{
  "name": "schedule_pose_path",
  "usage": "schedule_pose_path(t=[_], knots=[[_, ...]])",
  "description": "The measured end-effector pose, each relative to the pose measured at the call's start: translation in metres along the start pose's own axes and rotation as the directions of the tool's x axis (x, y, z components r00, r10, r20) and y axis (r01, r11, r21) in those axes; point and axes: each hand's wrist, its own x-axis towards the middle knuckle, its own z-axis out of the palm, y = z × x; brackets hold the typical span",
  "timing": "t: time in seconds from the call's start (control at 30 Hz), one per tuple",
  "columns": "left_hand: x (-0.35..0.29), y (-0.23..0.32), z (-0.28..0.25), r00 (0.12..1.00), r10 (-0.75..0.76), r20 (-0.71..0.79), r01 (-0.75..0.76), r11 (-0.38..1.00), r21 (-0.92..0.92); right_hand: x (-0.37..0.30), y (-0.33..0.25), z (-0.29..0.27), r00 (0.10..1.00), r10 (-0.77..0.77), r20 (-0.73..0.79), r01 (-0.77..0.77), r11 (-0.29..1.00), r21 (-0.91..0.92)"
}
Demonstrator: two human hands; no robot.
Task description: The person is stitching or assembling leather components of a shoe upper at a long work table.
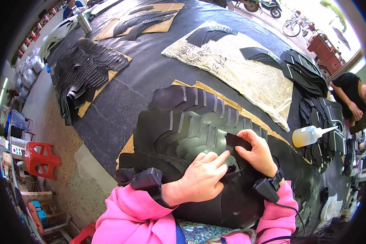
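Rows of overlapping black leather-like panels, several with grey strips along an edge, lie in front of me. My right hand pinches the edge of a small black panel between thumb and fingers. Close beside it, my left hand is curled, its index finger reaching toward that panel. A small dark round thing shows by the left fingertips; its kind and how it is held are partly hidden. Both wrists wear black devices.
A bottle of yellowish liquid with a long nozzle stands at right beside stacked black pieces. More black panels lie at far left. Beyond are a pale cloth sheet and a metal flask. A red stool stands left; another person is at right.
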Motion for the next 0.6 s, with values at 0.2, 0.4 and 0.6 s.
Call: schedule_pose_path(t=[0.2, 0.4, 0.6], knots=[[-0.0025, -0.0019, 0.0008, 1.000, -0.011, 0.002, 0.011, 1.000, -0.010, -0.0025, -0.0091, 0.0060, 0.998, -0.040, -0.041, 0.031, 0.982, -0.187], [-0.0015, -0.0020, -0.0010, 1.000, -0.008, 0.001, 0.008, 0.999, -0.039, -0.0013, -0.0050, 0.0061, 0.990, -0.137, -0.030, 0.128, 0.971, -0.201], [-0.0037, -0.0034, -0.0052, 0.997, 0.028, -0.074, -0.043, 0.978, -0.203, 0.0006, -0.0082, 0.0093, 0.979, -0.202, -0.015, 0.184, 0.919, -0.348]])
